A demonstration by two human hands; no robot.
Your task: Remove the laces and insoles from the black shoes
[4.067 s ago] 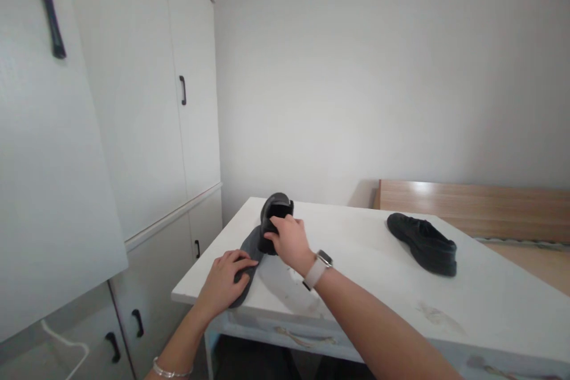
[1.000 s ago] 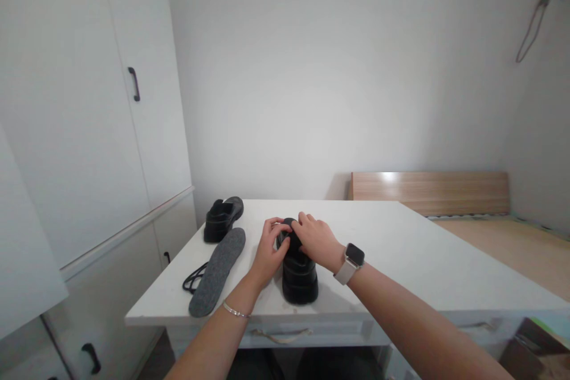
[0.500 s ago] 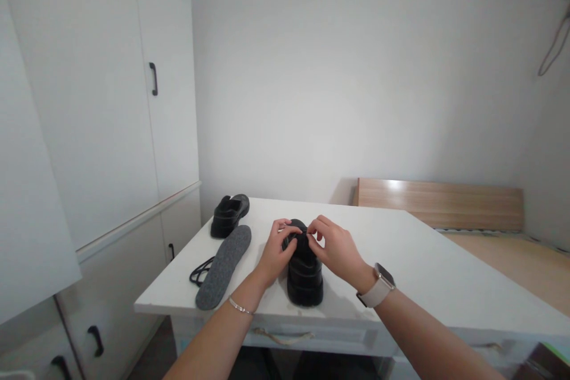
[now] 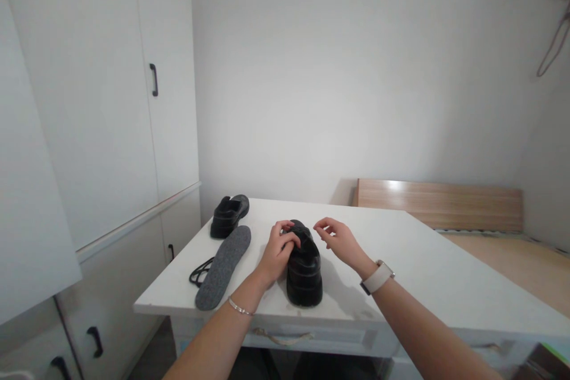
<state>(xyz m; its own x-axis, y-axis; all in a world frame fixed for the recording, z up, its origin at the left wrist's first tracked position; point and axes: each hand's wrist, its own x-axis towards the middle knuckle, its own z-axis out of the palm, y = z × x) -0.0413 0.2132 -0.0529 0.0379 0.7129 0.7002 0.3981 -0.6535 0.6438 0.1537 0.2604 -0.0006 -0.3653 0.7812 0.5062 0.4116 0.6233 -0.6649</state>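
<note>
Single view only, head-worn camera. It looks forward and slightly down across the desk from its near edge, toward the far wall. Both forearms enter from the bottom of frame, so the near edge sits close beneath the lens; the far edge lies mid-frame. Wide lens: the wardrobe beside the desk's left edge bows outward. The upper half shows wall. No second view to overlap.
</note>
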